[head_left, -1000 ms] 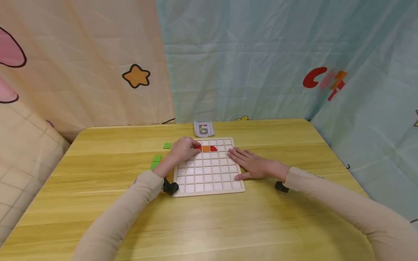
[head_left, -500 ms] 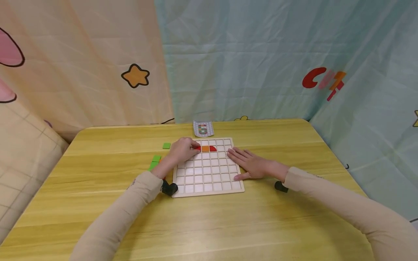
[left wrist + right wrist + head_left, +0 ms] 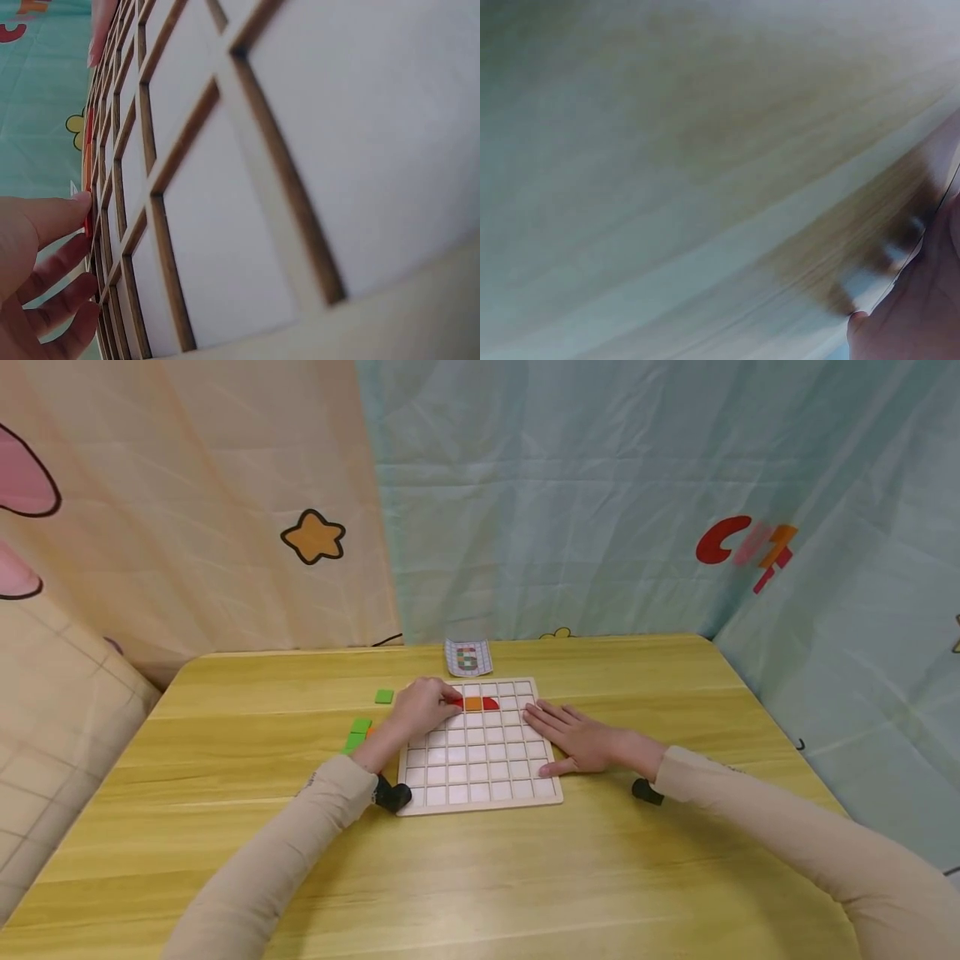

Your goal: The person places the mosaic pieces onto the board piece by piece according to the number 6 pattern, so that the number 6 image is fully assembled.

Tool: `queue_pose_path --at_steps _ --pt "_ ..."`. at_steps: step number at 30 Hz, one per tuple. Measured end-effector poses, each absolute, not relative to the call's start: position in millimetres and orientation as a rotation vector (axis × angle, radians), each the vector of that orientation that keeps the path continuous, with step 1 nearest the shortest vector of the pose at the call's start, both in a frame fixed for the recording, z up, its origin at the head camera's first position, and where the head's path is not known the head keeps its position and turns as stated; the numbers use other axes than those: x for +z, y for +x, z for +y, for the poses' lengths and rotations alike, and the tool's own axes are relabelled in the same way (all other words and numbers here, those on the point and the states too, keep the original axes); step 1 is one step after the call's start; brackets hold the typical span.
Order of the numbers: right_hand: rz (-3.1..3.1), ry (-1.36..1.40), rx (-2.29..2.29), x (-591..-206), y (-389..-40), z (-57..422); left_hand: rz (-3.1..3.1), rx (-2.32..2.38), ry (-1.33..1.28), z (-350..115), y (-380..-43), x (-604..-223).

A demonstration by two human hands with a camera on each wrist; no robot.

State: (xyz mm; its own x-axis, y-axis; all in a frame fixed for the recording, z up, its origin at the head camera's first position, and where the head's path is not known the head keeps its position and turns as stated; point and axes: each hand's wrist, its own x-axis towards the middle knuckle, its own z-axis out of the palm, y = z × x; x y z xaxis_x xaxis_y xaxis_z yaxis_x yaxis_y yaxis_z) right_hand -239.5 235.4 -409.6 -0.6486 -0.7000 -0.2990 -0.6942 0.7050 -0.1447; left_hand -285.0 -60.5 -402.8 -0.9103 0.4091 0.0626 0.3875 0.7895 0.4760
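A white wooden grid board (image 3: pixel 478 792) lies on the table. In one of its far rows, an orange square tile (image 3: pixel 473 703) sits beside a red tile with a rounded corner (image 3: pixel 490 702). To the left of the orange one is another red tile (image 3: pixel 456 702), partly covered by my left hand (image 3: pixel 420 706), whose thumb and fingers pinch it at its cell. The left wrist view has the thumb against this tile's edge, the other fingers loosely bent. My right hand (image 3: pixel 581 742) rests flat, fingers spread, on the board's right edge; the right wrist view catches only part of it.
Behind the board lies a small pattern card (image 3: pixel 467 657) with a coloured grid design. Green square tiles (image 3: pixel 362 725) and a bit of orange lie left of the board, partly behind my left forearm; another green tile (image 3: pixel 384 696) lies farther back. Printed curtains (image 3: pixel 540 527) hang behind the table.
Both hands stay in nearly the same place. The left fingers remain at the left red tile, and the tiles show no visible movement; only the head view shifts slightly.
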Motion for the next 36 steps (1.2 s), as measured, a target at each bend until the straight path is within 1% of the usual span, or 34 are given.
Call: queue_pose_path --at_steps 13,36 --pt "2.579 -1.1 -0.052 -409 -239 235 2.959 0.616 0.703 -56 -289 -405" --pt "2.584 -1.113 -0.1 -409 -238 235 2.965 0.666 0.67 -61 -279 -401"
